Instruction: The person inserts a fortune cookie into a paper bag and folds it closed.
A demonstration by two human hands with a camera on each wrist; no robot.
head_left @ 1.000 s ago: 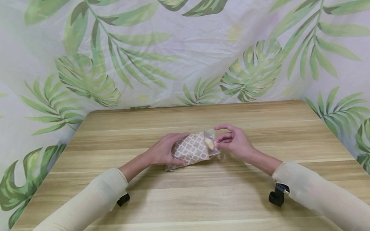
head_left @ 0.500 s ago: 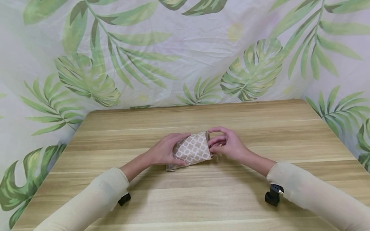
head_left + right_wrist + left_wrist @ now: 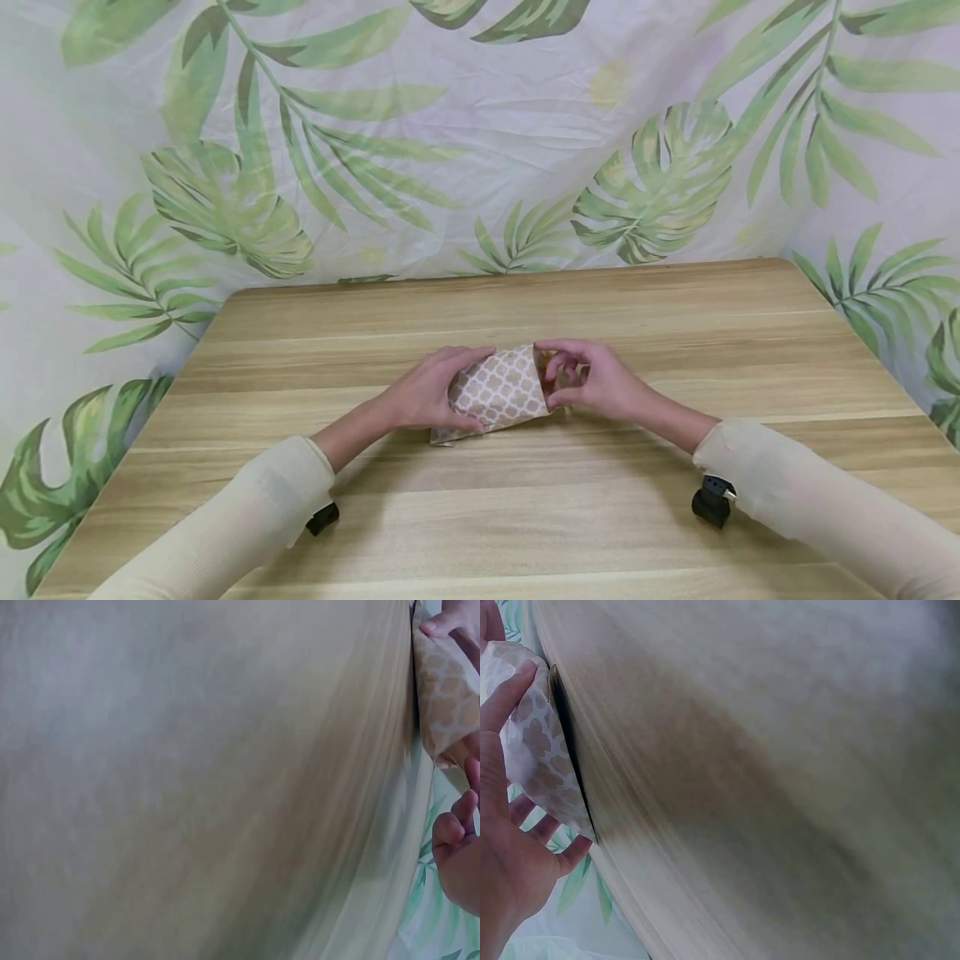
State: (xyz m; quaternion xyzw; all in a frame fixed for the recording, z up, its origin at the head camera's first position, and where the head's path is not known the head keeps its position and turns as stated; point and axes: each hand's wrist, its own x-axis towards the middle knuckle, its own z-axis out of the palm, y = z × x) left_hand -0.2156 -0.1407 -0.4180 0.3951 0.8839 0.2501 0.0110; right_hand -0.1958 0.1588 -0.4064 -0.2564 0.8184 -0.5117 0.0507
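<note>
A beige paper bag (image 3: 501,387) with a white lattice pattern lies on the wooden table, its mouth facing right. My left hand (image 3: 427,390) grips the bag's closed end from the left, thumb on the near side and fingers over the far side. At the mouth, my right hand (image 3: 600,383) holds the rim, index finger on the upper edge and thumb on the lower one, its other fingers curled between. What lies inside the bag is hidden. In the left wrist view, the left hand (image 3: 510,847) spans the patterned paper; the right hand (image 3: 461,847) is partly cut off in its own view.
The wooden table (image 3: 480,517) stretches out around the bag, its back edge against a leaf-printed cloth (image 3: 517,142). Black wrist mounts show under the left sleeve (image 3: 240,508) and the right sleeve (image 3: 810,492).
A clear packet with a tan item, at the mouth under my right fingers a second ago, has gone inside the bag. My right hand has moved left to the rim; the left hand has barely moved.
</note>
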